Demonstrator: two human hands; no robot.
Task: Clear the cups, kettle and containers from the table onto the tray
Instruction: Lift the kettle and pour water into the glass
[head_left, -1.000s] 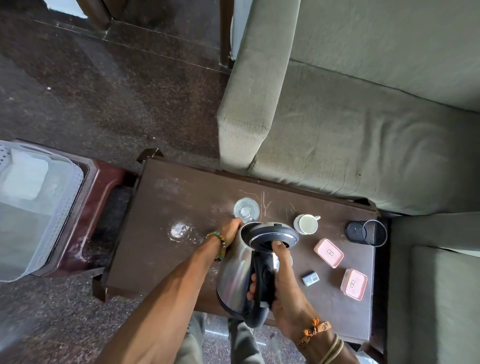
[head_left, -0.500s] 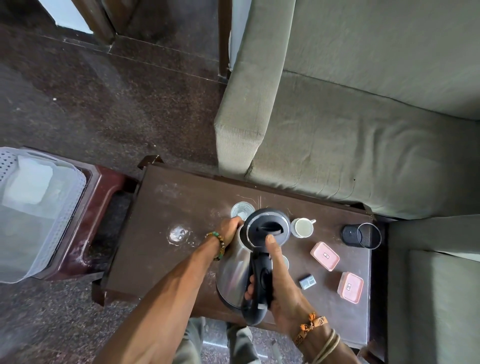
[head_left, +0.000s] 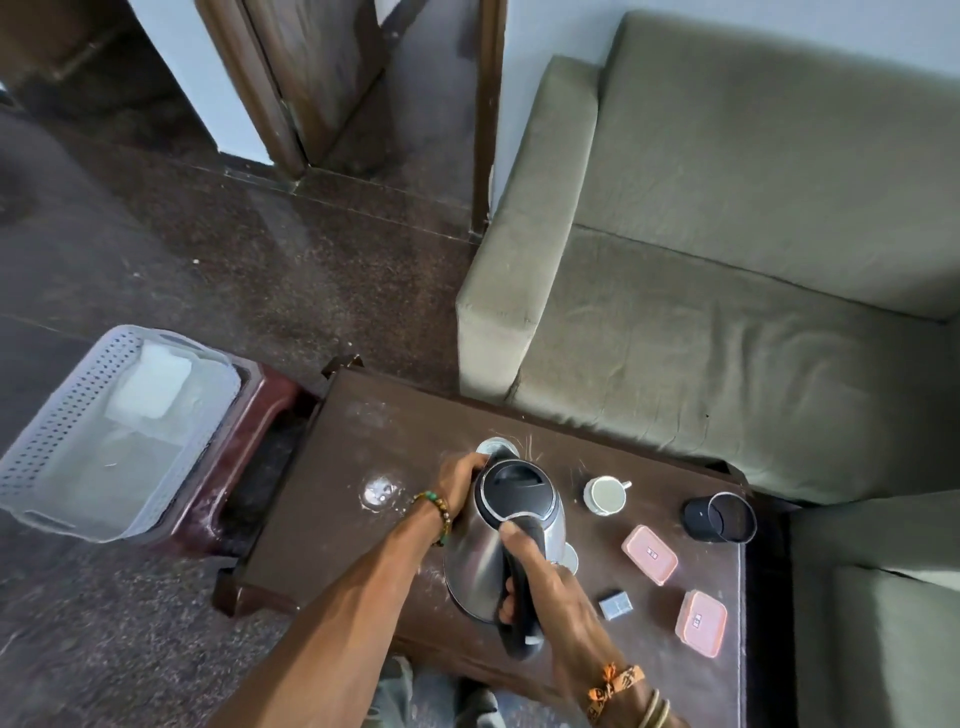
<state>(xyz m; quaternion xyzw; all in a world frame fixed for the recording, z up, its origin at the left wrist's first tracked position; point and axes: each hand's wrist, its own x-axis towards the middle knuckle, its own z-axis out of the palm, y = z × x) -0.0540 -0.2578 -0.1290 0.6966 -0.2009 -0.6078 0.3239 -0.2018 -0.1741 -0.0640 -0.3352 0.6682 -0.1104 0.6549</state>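
Head camera: both hands are on the kettle (head_left: 475, 564) near the middle of the table (head_left: 332, 525). The right hand (head_left: 550, 592) has its fingers wrapped round the black handle and its thumb along the top. The left hand (head_left: 460, 478) curls its fingers against the steel body by the spout. I cannot tell whether the base is clear of the table top.

The tray (head_left: 72, 415), a white perforated one, sits on a red stool (head_left: 254, 431) just off the table's left end. I see a pale block in its far corner, but none of the table's cups or containers in it.

By my reading the clearing has barely begun, with the kettle as the item in hand. Everything else is left on the table:
- A glass (head_left: 491, 446) stands at the far edge, just behind the kettle.
- A second clear glass (head_left: 382, 491) stands towards the left end.
- A white cup (head_left: 605, 494) stands to the right of the kettle.
- A dark tumbler (head_left: 719, 517) lies on its side near the far right corner.
- Two pink containers (head_left: 649, 553) (head_left: 700, 622) sit along the right end.
- A small grey box (head_left: 616, 604) lies between them and the kettle.

A green sofa (head_left: 727, 364) runs along the table's far edge.
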